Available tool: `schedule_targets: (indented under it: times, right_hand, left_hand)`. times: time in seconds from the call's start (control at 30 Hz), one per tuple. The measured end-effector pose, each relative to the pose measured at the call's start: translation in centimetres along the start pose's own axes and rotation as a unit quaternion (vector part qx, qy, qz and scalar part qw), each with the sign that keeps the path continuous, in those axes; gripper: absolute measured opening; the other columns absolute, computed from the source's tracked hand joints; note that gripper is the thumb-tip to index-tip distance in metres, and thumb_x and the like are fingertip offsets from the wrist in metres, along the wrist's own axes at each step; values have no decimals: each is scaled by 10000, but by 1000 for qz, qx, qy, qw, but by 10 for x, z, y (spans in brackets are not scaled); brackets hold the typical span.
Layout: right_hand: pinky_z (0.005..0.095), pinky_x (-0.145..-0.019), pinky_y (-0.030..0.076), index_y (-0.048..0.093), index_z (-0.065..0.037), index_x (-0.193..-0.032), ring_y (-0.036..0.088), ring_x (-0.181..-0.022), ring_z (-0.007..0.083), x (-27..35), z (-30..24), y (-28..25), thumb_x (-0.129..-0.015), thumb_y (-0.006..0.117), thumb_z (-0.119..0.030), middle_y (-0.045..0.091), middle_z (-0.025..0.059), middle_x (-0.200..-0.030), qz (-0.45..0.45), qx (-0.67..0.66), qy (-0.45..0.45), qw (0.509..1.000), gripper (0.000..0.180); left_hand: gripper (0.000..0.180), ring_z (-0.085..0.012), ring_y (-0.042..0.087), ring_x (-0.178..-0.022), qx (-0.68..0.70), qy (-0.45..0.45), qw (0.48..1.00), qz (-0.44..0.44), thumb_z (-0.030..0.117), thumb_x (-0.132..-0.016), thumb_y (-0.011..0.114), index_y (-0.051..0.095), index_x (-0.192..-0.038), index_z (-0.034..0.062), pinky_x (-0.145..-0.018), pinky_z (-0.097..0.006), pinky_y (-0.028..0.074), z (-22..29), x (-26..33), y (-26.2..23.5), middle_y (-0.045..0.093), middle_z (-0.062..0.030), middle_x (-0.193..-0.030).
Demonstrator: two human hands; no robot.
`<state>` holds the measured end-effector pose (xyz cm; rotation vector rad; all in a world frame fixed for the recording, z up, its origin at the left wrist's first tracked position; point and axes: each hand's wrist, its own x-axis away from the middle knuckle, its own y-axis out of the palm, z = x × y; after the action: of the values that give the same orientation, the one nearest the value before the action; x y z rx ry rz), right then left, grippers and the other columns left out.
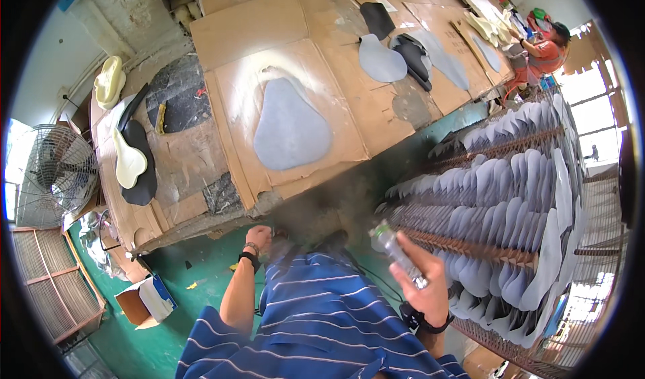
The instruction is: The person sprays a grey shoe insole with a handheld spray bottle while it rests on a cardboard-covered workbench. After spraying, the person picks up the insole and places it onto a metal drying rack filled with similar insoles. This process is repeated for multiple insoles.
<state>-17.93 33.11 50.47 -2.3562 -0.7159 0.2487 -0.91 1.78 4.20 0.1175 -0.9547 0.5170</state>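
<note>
My right hand [424, 281] is closed round a silver metal tool [403, 255] with a green end, held upright-tilted to the right of my body; motion blurs it, and its exact kind does not show. My left hand [259, 237], loosely curled into a fist by the table's front edge, shows nothing in it. Ahead of both hands, a flat grey saddle-shaped piece [290, 127] lies on a cardboard sheet [342, 134]. White overspray [269, 60] rings its narrow far end. Neither hand touches the piece.
The cardboard-covered table carries a cream saddle-shaped piece [129, 163] on the left and more grey pieces [381, 58] on the right. A rack [463, 245] of grey pieces stands close on my right. A fan [54, 171] and an open box [144, 303] are left. One person [547, 53] works far right.
</note>
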Motion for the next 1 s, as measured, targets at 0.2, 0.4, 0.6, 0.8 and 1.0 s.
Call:
schedule_targets:
  times: [0.2, 0.4, 0.6, 0.8, 1.0]
  right_hand:
    - [325, -736, 526, 600, 46, -1300, 692, -795, 316, 4, -8, 13, -783, 740, 11, 695, 202, -966, 24, -52, 51, 997, 537]
    - [328, -724, 520, 613, 56, -1285, 678, -764, 273, 22, -11, -5, -798, 739, -13, 704, 188, -942, 45, -13, 83, 995, 508]
    - [320, -735, 512, 593, 45, -1314, 668, -780, 277, 40, 0, -5, -814, 734, -22, 694, 202, -980, 81, -53, 126, 987, 523]
    - [331, -744, 512, 580, 35, -1328, 653, -777, 304, 59, 29, 14, -819, 746, -33, 683, 202, -965, 106, -49, 146, 982, 540]
    - [355, -747, 514, 587, 33, -1310, 651, -799, 351, 74, 45, 18, -803, 751, -17, 672, 211, -963, 117, -57, 143, 981, 536]
  left_hand:
    - [265, -157, 680, -635, -58, 199, 977, 42, 259, -904, 660, 731, -1036, 40, -600, -325, 552, 103, 10, 9, 711, -71, -743]
    - [309, -334, 674, -920, -221, 302, 869, 324, 273, -829, 715, 709, -1106, 138, -788, -445, 531, 203, -48, 28, 692, -117, -965]
    - [283, -305, 647, -1001, -332, 258, 835, 353, 269, -786, 764, 704, -1052, 194, -829, -445, 529, 234, -57, 39, 639, -77, -1100]
    - [365, -293, 650, -873, -78, 327, 883, 326, 124, -763, 731, 657, -1119, 162, -779, -452, 557, 273, -50, 50, 610, -99, -989]
    - [502, -240, 630, -701, 432, 222, 874, 0, -69, -758, 649, 548, -1233, 57, -684, -465, 568, 338, -87, 21, 646, -86, -859]
